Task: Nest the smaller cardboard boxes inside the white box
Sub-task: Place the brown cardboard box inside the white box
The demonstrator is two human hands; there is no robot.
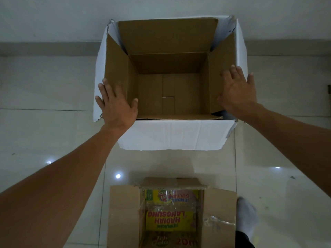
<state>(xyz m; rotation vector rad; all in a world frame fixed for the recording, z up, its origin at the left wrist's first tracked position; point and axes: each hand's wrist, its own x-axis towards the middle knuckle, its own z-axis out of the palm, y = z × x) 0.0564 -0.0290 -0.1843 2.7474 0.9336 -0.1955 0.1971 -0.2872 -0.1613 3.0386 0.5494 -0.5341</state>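
The big white box [172, 135] stands open on the floor ahead, brown inside and with nothing in it. Its four flaps are spread, and the near one hangs down towards me. My left hand [116, 104] lies flat with spread fingers on the left flap. My right hand [238, 90] presses flat on the right flap. Neither hand holds anything. Close to me stands a smaller brown cardboard box [123, 215], flaps open, with a yellow printed box [170, 221] nested inside it.
The floor is glossy pale tile [53, 140] with light reflections. A white wall with a grey skirting [44, 47] runs right behind the white box. My foot in a white sock [246, 217] stands to the right of the brown box.
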